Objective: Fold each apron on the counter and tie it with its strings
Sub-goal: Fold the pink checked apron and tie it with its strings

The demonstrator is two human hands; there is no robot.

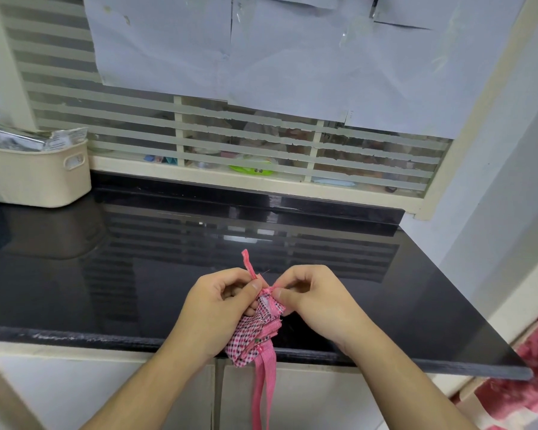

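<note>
Folded into a tight bundle already, the apron (255,333); left hand (222,301) and right hand (311,297) pinching pink strings (263,288), knotting above the bench (385,290). Probably nearly tied.

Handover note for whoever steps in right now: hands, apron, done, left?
Left hand: pinching a pink string at the top of the apron bundle; the string's free end sticks up.
Right hand: pinching the string at the same spot, from the other side.
Apron: pink checked, already folded small, held over the front edge of the black counter; two strap ends hang down past the cabinet.
Done: folding.
Left: finish and tighten the knot, set the bundle down. No other apron shows on the counter; a beige basket sits at its back left.
</note>
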